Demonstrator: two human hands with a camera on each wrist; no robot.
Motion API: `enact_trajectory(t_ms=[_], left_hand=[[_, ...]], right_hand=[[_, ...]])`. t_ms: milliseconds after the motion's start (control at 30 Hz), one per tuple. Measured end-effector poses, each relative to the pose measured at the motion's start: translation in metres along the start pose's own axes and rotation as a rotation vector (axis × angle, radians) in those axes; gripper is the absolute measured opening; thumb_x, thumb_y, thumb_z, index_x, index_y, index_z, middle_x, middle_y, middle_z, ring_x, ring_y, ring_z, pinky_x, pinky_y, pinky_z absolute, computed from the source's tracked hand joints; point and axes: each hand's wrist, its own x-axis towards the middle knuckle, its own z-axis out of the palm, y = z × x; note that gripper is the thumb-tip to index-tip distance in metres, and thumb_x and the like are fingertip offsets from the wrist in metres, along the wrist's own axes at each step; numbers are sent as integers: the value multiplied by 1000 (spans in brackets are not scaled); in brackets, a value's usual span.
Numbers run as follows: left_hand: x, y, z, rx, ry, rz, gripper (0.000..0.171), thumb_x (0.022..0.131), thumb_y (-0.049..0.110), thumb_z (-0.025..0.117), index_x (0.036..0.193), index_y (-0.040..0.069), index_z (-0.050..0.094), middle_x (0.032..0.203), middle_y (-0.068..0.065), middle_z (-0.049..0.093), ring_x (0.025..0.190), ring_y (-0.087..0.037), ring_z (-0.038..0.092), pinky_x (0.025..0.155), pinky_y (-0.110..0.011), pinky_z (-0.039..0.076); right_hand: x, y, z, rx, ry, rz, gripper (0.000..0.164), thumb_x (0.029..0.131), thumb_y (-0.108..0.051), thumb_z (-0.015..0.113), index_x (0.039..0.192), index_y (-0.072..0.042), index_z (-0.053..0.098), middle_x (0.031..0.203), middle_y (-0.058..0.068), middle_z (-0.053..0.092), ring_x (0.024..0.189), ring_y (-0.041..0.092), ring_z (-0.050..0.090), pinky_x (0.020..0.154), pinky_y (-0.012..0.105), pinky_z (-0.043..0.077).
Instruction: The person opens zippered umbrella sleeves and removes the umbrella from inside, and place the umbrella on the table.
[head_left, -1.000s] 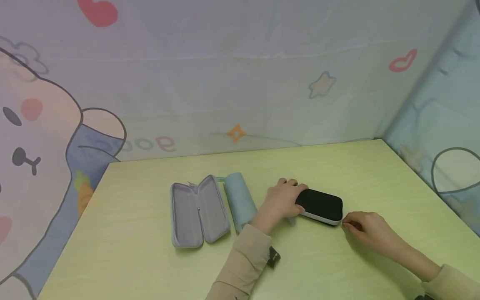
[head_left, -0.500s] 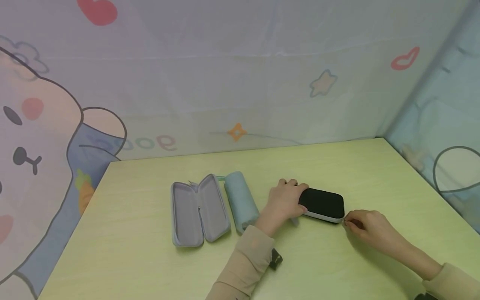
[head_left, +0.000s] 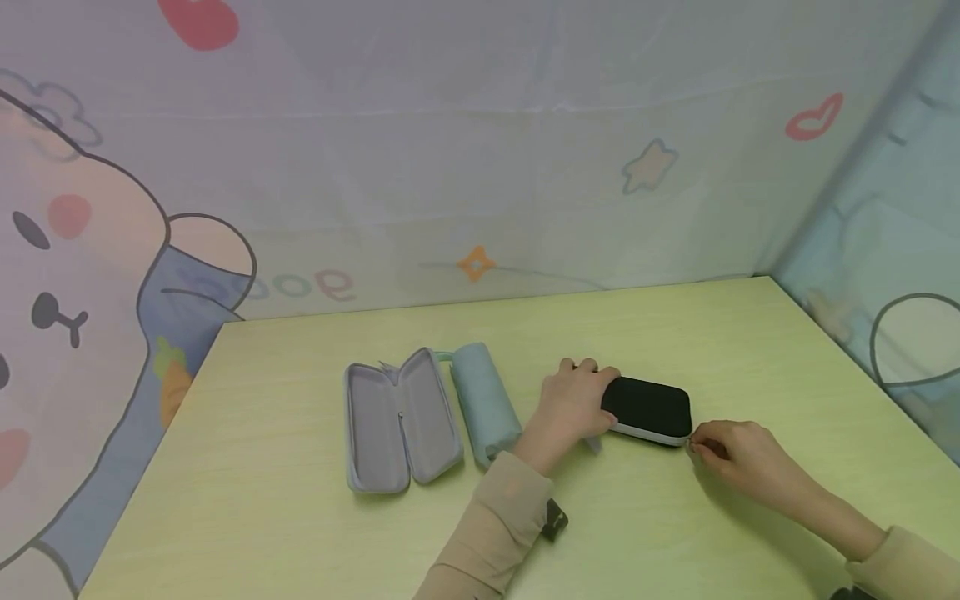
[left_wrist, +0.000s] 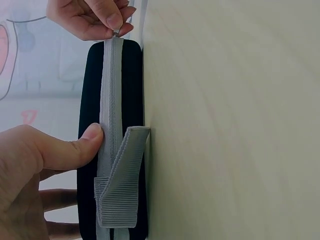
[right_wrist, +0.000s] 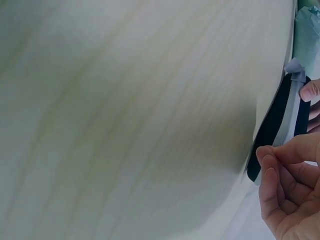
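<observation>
A black zippered case (head_left: pixel 648 408) with a grey zip band lies on the table right of centre. My left hand (head_left: pixel 572 404) grips its left end, with the thumb on the near side against the zip band and the fingers over the far side. At the case's right corner, my right hand (head_left: pixel 742 454) pinches the small zipper pull (left_wrist: pixel 115 34) between thumb and forefinger. The zip band (left_wrist: pixel 114 85) looks closed along the stretch that shows in the left wrist view. A ribbed grey strap loop (left_wrist: pixel 122 195) hangs from the band near my left thumb.
Left of my left arm, a light-blue rolled pouch (head_left: pixel 483 400) lies beside an open grey case (head_left: pixel 401 425). Both rest on the pale yellow-green table (head_left: pixel 285 533). A printed cloth (head_left: pixel 525 167) hangs behind the table's far edge.
</observation>
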Motion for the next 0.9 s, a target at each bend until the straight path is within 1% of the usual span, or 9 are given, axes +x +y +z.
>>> enact_trajectory(t_ms=[267, 500, 900], left_hand=[[0, 0, 0, -1, 6, -6, 59, 86, 50, 65, 140, 40, 45, 135, 9, 53, 118, -20, 51, 74, -32, 51], [0, 0, 2, -1, 18, -10, 58, 85, 49, 66, 139, 40, 46, 132, 9, 54, 116, -19, 51, 72, -32, 51], [1, 1, 2, -15, 22, -12, 58, 85, 47, 67, 139, 40, 47, 129, 9, 54, 114, -19, 51, 71, -31, 50]], right_hand=[[1, -4, 0, -14, -2, 6, 14, 78, -1, 72, 76, -15, 69, 67, -16, 60, 59, -11, 40, 51, 18, 38], [1, -7, 0, -29, 13, -2, 17, 77, 0, 73, 74, -16, 69, 66, -16, 60, 58, -11, 39, 51, 18, 37], [2, -12, 0, -49, -16, 45, 14, 77, -1, 72, 75, -14, 69, 64, -15, 59, 57, -7, 36, 51, 19, 35]])
